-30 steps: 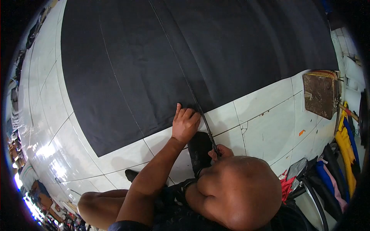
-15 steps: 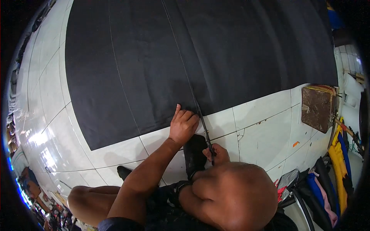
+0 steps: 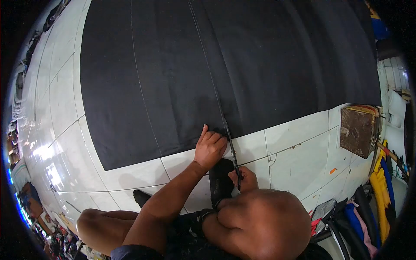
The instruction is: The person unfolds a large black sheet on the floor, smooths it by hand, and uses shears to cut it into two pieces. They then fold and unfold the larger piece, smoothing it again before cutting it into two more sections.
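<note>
A large black sheet of material [image 3: 277, 65] lies over the floor, with thin pale lines running along it. My left hand [image 3: 211, 149] is at its near edge, fingers curled onto the material and one digit sticking out. Just right of those fingers, a pair of dark scissors [image 3: 234, 159] points away from me, its blades at the sheet's edge in line with one pale line. My right hand [image 3: 246, 179] is closed around the scissors' handles, partly hidden behind my knee. How far the blades are apart is hard to make out.
White floor tiles [image 3: 299, 151] surround the sheet. A worn brown box [image 3: 358, 132] stands at the right, near yellow cloth [image 3: 378, 177] and other piled materials. My dark-covered foot [image 3: 220, 182] is below my left hand. Assorted clutter lines the far left.
The view has shifted a little, so the sheet, box and hands sit slightly lower in the picture. Both hands keep their holds, and the scissors stay at the sheet's edge.
</note>
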`<action>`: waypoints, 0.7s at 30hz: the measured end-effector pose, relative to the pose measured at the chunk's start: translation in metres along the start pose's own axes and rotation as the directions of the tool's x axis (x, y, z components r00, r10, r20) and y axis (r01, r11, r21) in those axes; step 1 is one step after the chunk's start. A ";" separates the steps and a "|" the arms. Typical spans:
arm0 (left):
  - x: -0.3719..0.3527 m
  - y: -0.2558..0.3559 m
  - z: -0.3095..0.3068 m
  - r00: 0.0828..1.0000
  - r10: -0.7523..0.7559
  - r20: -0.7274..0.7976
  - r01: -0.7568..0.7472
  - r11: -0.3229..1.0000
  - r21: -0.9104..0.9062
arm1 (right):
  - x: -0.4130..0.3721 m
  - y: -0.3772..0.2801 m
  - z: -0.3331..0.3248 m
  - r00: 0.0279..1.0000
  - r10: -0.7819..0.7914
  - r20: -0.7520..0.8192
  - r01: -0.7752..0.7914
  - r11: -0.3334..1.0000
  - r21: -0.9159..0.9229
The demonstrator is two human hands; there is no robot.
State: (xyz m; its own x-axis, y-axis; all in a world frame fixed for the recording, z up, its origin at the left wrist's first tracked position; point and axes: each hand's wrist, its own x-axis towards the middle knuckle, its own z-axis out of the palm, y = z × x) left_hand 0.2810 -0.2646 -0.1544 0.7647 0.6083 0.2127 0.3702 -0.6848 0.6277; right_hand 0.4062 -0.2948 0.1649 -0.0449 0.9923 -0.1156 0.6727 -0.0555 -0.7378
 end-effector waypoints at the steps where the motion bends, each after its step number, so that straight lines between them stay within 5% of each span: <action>1: -0.001 0.000 0.001 1.000 -0.005 0.005 0.005 1.000 0.002 | -0.011 -0.006 0.001 0.993 0.108 -0.039 -0.110 0.993 -0.053; 3: -0.001 0.000 0.001 1.000 -0.014 0.014 0.014 1.000 0.007 | -0.029 -0.017 0.002 0.942 0.307 -0.135 -0.325 0.935 -0.142; 6: -0.001 0.000 0.000 1.000 -0.008 0.010 0.007 1.000 0.025 | -0.037 -0.020 0.005 0.829 0.537 -0.154 -0.548 0.836 -0.038; 12: -0.001 -0.001 0.002 1.000 -0.009 0.006 0.009 1.000 0.017 | -0.032 -0.012 0.001 0.882 0.459 -0.104 -0.469 0.876 -0.111; 14: 0.000 -0.001 0.001 1.000 -0.004 0.015 0.004 1.000 0.023 | -0.042 0.043 0.048 0.838 0.545 -0.028 -0.537 0.833 0.133; 17: 0.000 0.000 -0.002 0.999 -0.009 0.036 0.008 0.999 0.046 | -0.076 0.162 0.180 0.660 0.742 0.114 -0.665 0.507 0.549; 18: 0.000 0.000 -0.002 0.999 -0.012 0.043 0.009 0.998 0.055 | -0.082 0.179 0.203 0.621 0.770 0.149 -0.679 0.433 0.592; 21: -0.003 -0.004 0.001 0.996 0.038 0.084 -0.048 0.991 0.127 | -0.082 0.177 0.201 0.629 0.768 0.124 -0.693 0.481 0.537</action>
State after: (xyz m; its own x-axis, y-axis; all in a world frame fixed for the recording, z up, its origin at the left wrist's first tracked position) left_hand 0.2780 -0.2648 -0.1585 0.8196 0.5463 0.1726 0.3970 -0.7587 0.5166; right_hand 0.3803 -0.4081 -0.0899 0.3963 0.5673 -0.7219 -0.0417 -0.7743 -0.6314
